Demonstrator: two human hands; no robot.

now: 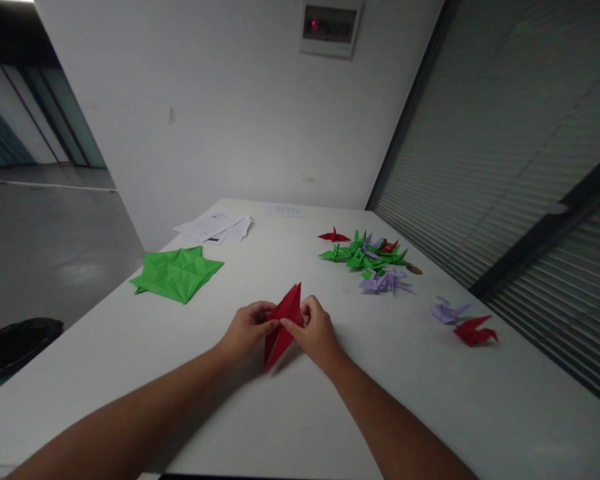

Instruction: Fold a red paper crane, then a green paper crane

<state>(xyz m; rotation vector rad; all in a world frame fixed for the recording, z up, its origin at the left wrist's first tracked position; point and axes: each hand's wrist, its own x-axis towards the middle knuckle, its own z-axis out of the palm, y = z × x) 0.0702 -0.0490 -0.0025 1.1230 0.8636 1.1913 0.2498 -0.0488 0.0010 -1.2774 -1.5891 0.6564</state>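
A partly folded piece of red origami paper (286, 308) is held between both hands, just above the table's middle. Its upper point tilts away to the right, and its split lower end points toward me. My left hand (250, 328) pinches the left edge with thumb and fingers. On the other side, my right hand (318, 328) grips the right edge, its thumb pressed on the front near the centre. The fingers behind the paper are partly hidden.
Creased green paper sheets (180, 272) lie at the left, with printed papers (215, 228) behind them. A pile of green, purple and red paper cranes (365, 253) sits at the right. Nearer are a purple crane (447, 311) and a red crane (475, 331). A black-lined bin (17, 343) stands off the left edge.
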